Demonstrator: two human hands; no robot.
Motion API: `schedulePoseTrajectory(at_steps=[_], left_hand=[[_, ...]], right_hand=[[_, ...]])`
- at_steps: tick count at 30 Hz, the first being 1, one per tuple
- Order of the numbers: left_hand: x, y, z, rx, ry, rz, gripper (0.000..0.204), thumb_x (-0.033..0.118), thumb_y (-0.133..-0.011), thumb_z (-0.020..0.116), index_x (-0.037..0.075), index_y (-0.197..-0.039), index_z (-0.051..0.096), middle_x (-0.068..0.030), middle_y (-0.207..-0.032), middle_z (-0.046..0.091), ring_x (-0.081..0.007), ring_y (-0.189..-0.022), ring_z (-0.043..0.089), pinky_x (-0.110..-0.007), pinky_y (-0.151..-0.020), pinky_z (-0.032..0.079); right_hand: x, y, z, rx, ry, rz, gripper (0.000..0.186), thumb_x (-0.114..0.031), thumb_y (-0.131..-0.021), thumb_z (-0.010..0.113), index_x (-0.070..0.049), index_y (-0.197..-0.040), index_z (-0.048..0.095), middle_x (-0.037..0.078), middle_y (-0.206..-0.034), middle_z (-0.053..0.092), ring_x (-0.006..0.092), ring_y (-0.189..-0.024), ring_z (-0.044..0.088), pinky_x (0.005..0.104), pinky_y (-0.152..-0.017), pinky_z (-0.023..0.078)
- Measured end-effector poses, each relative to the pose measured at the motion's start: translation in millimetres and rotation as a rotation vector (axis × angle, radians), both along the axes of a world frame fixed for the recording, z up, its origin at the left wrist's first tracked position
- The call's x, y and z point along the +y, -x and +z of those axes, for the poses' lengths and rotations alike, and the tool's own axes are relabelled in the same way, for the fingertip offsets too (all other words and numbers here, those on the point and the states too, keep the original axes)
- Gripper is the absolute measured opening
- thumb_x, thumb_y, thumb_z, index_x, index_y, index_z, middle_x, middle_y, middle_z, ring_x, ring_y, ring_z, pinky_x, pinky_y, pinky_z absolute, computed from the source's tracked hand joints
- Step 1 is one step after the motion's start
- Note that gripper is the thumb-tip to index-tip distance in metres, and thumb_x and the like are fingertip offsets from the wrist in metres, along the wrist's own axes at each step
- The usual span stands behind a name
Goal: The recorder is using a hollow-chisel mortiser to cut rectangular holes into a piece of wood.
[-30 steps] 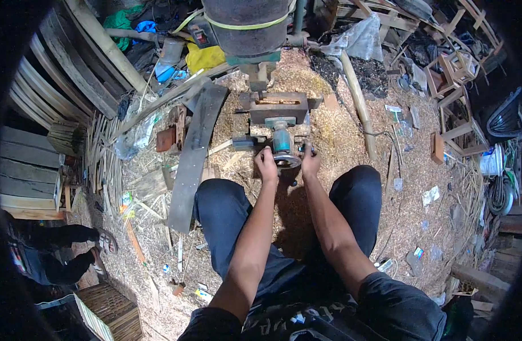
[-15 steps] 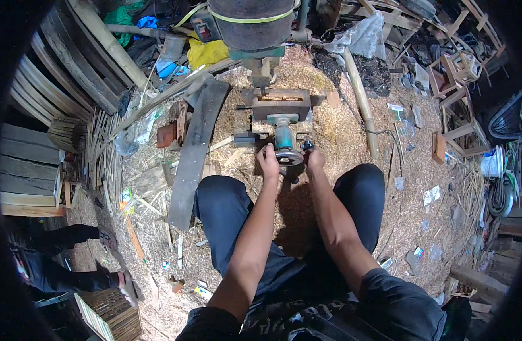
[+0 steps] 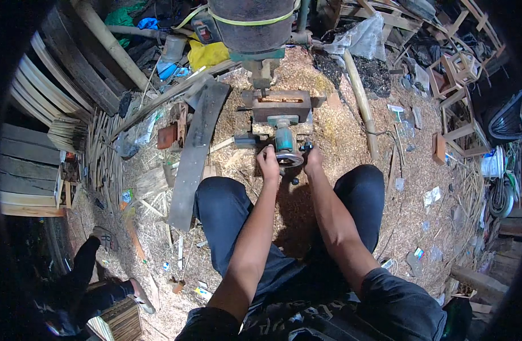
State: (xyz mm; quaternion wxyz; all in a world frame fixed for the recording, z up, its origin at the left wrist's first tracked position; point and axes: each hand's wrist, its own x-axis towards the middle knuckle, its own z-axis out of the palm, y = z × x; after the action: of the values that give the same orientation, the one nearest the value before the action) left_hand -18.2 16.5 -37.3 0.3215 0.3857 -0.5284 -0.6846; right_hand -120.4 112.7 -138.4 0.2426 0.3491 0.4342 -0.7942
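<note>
A small teal machine [image 3: 284,135] with a round metal handwheel [image 3: 289,159] sits on the sawdust floor in front of my knees, below a rusty brown frame [image 3: 280,104] and a dark drum [image 3: 253,23]. My left hand [image 3: 268,162] grips the left side of the handwheel. At the wheel's right side, my right hand [image 3: 313,158] is closed on a small dark knob. Both forearms reach forward between my dark-trousered legs.
A long dark plank [image 3: 194,153] lies left of my left knee. Stacked boards [image 3: 39,102] and bamboo strips [image 3: 104,153] line the left side. A bamboo pole [image 3: 360,102] and small wooden frames [image 3: 454,74] lie to the right. Another person's dark-clad leg [image 3: 85,278] shows at lower left.
Both hands have stayed on the handwheel, shifting slightly around it. The person at lower left has moved a leg.
</note>
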Motion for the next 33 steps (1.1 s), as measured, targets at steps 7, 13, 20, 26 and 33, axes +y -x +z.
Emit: schedulePoseTrajectory(at_steps=[7,13,20,26,33], left_hand=[[2,1,3,-0.004,-0.013,0.031,0.036,0.022,-0.089,0.053,0.007,-0.058,0.043,0.0045,-0.06,0.039,-0.0089,-0.058,0.035,-0.03,-0.054,0.029],[3,2,3,0.064,0.006,0.026,0.036,0.022,-0.089,0.053,0.009,-0.058,0.042,0.0045,-0.06,0.038,-0.0084,-0.059,0.035,-0.029,-0.054,0.029],[2,4,-6,-0.023,0.011,0.067,0.037,0.025,-0.088,0.053,0.004,-0.059,0.045,0.0016,-0.06,0.041,-0.0117,-0.059,0.037,-0.033,-0.056,0.03],[-1,-2,-2,-0.073,0.098,0.003,0.034,0.022,-0.089,0.055,0.001,-0.063,0.05,0.0032,-0.062,0.044,-0.0084,-0.06,0.039,-0.031,-0.054,0.033],[-5,1,-18,0.037,-0.082,0.041,0.032,0.025,-0.087,0.056,0.006,-0.062,0.048,0.0029,-0.063,0.042,-0.0105,-0.061,0.039,-0.029,-0.057,0.032]], right_hand=[[1,-6,6,0.151,-0.283,0.261,0.078,-0.066,-0.092,0.033,0.007,-0.103,0.058,0.016,-0.08,0.065,0.0237,-0.074,0.064,0.0352,-0.068,0.051],[-8,-9,12,0.284,-0.512,0.14,0.071,-0.06,-0.094,0.036,0.008,-0.101,0.056,0.017,-0.079,0.064,0.0262,-0.072,0.063,0.0363,-0.068,0.051],[9,-29,41,0.729,-0.908,0.356,0.067,-0.051,-0.097,0.039,0.012,-0.101,0.06,0.02,-0.087,0.067,0.0307,-0.078,0.065,0.0383,-0.072,0.05],[3,-6,24,0.108,-0.059,0.263,0.089,-0.062,-0.095,0.015,0.016,-0.098,0.058,0.024,-0.089,0.067,0.0328,-0.081,0.065,0.0375,-0.08,0.053],[-6,-21,52,0.379,-1.01,0.185,0.057,-0.048,-0.093,0.046,0.007,-0.091,0.062,0.022,-0.081,0.065,0.0348,-0.077,0.063,0.0429,-0.074,0.047]])
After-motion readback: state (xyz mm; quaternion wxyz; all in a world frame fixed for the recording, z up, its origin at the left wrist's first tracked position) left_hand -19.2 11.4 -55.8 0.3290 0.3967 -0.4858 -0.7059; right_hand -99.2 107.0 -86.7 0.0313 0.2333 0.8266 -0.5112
